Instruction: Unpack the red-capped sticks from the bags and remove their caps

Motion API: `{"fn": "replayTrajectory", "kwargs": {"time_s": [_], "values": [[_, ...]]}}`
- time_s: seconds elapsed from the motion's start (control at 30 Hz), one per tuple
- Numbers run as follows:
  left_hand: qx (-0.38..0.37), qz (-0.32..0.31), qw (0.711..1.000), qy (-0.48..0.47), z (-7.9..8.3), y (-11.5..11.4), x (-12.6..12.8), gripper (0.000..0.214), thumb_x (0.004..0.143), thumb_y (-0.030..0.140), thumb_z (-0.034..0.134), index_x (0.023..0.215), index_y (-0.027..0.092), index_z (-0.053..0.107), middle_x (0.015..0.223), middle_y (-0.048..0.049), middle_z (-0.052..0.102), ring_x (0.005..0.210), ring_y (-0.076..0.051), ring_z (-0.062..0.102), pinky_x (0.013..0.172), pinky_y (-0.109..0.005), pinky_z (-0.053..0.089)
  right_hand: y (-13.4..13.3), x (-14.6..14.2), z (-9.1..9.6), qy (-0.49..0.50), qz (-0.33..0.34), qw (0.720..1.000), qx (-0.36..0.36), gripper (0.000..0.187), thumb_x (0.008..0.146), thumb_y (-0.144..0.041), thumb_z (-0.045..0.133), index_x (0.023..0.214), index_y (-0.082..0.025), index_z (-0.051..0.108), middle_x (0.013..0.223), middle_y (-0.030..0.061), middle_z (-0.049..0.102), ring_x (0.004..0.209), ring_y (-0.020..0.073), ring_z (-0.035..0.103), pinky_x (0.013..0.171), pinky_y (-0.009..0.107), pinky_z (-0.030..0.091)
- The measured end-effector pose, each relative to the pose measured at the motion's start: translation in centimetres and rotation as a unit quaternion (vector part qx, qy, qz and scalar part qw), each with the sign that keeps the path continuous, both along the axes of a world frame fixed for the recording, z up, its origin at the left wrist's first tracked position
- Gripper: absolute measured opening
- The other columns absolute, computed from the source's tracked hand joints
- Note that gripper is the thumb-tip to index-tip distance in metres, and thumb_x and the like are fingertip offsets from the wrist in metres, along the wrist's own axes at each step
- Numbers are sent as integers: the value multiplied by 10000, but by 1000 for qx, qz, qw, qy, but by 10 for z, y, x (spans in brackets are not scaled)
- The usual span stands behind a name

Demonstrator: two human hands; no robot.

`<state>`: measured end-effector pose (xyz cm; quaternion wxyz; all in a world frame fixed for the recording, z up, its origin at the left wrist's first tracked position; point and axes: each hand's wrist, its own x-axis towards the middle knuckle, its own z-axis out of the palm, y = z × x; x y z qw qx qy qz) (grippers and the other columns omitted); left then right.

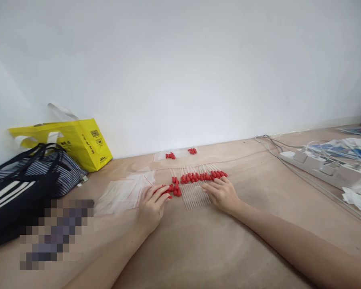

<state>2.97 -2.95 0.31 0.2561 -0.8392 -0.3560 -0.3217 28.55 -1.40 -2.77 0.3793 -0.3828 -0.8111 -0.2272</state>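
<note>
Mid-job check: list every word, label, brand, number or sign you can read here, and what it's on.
No text can be read with certainty.
Yellow bag: dark lettering and a square code, too small and blurred to read.
Colourful sheets at right: any print is too blurred to read.
Red pieces and clear bags: no lettering I can make out.

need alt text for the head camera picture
Left hand over small red pieces, right hand by thin clear tubes, on a brown tabletop. Clear plastic bags lie to the left, a white power strip far right.
</note>
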Motion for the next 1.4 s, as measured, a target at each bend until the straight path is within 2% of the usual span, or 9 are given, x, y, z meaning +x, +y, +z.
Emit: {"fn": "replayTrajectory", "kwargs": {"time_s": [0.07,0.13,0.37,0.6,0.77,0.9,1.03,1.23,1.4], "values": [[-32,-6,999,-38,-2,2,-3,179,837,213,426,838,193,604,859,-62,619,819,-181,553,711,-337,463,4,5,-2,15,-46,998,-47,232,863,-246,385,923,-189,602,723,30,599,623,112,539,596,236,377],[-62,-16,996,-68,-4,3,-3,193,845,220,409,877,177,595,808,-60,574,768,-158,547,670,-289,474,8,8,-6,30,-74,993,-89,248,866,-235,359,949,-182,587,740,36,566,619,116,537,544,219,378],[-102,9,987,-125,-4,7,-7,241,827,193,383,982,168,565,867,-66,530,807,-161,550,733,-307,475,14,17,-23,55,-108,986,-117,192,776,-61,393,829,-152,553,728,63,538,671,159,537,638,255,406],[-165,71,966,-186,3,13,-17,163,771,221,417,889,167,517,793,-43,568,700,-154,571,650,-295,490,19,11,-28,91,-72,987,-107,249,694,-2,359,833,-152,501,784,85,515,725,181,516,617,279,417],[-262,98,935,-220,9,11,-20,116,731,300,475,745,192,434,656,17,554,568,-123,555,542,-251,472,17,2,-24,130,-33,983,-122,124,778,-101,393,803,-161,498,790,72,485,679,163,506,585,278,431],[-293,128,920,-226,15,11,-20,161,713,350,490,728,198,440,624,26,551,540,-120,542,514,-238,446,11,0,-20,151,-32,976,-152,109,827,-209,416,783,-165,506,777,60,488,689,156,517,628,282,450],[-317,164,910,-211,23,26,-17,197,688,376,505,756,198,454,679,14,588,583,-128,559,562,-243,437,9,0,-18,163,-34,971,-171,158,844,-256,408,787,-158,518,787,65,493,725,160,528,663,287,456],[-403,217,884,-99,31,63,-5,199,676,357,505,811,214,480,725,13,624,683,-159,581,600,-249,398,8,1,-14,175,-25,961,-211,181,848,-272,399,805,-153,529,817,71,487,746,161,527,697,301,453],[-444,251,856,-84,35,92,4,275,616,464,566,609,190,547,641,-12,627,650,-199,581,558,-263,382,7,0,-11,182,-24,950,-253,204,852,-290,384,795,-158,529,827,74,488,759,166,516,713,312,443]]}}
